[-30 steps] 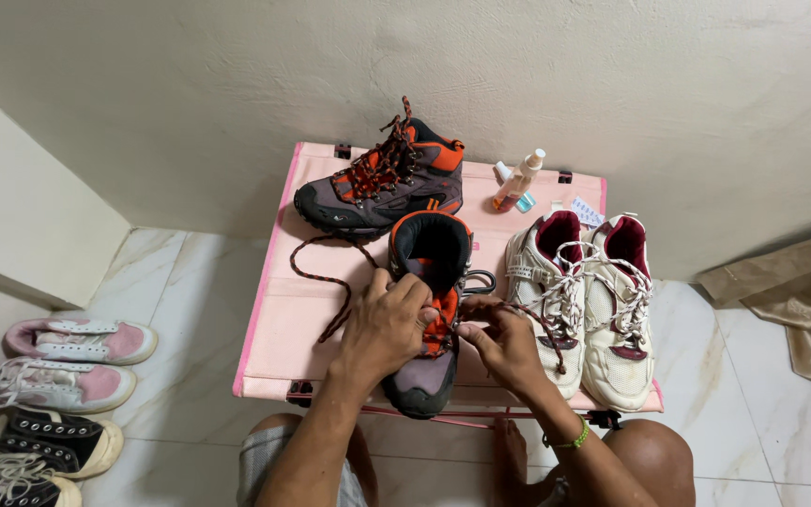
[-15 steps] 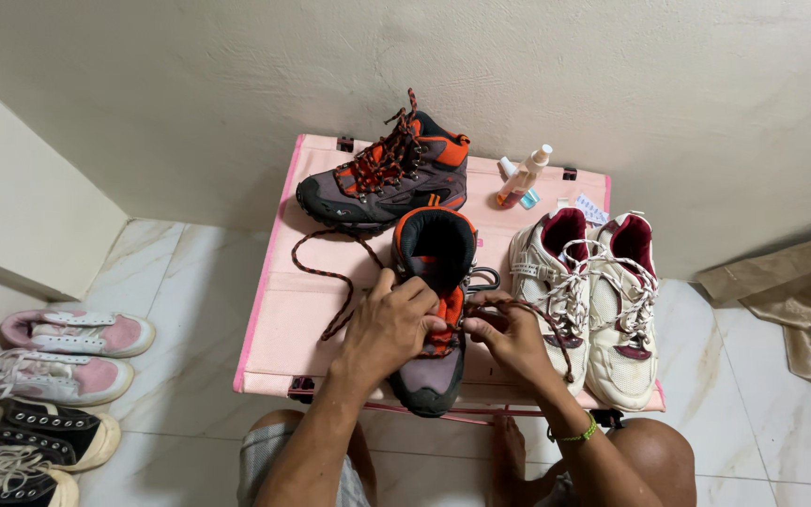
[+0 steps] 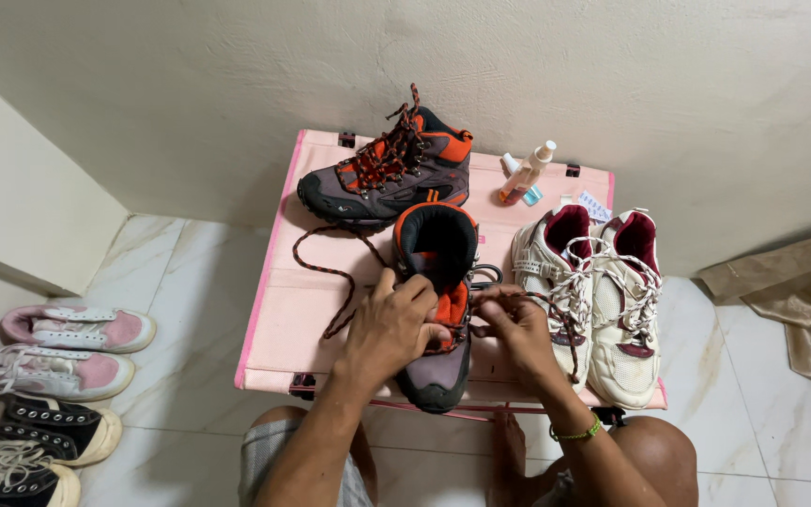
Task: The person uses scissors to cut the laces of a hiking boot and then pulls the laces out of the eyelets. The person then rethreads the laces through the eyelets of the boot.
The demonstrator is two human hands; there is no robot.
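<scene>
Lacing in progress. The left hand [image 3: 391, 324] is closed over the tongue of a grey-and-orange high-top hiking boot [image 3: 436, 310] standing upright between both hands on the pink folding table [image 3: 279, 310]. The right hand [image 3: 516, 324] pinches the dark red-flecked lace [image 3: 330, 272], whose loose length trails left of the left hand. Beyond the hands, the matching boot [image 3: 387, 174] lies laced; judged roughly halfway, upper eyelets remaining.

On the pink bench [image 3: 274, 310]: two grey-and-orange boots [image 3: 389, 174], two cream trainers [image 3: 593, 291], one spray bottle [image 3: 527, 172]. Left of the bench, on the floor, four more shoes [image 3: 58, 376].
</scene>
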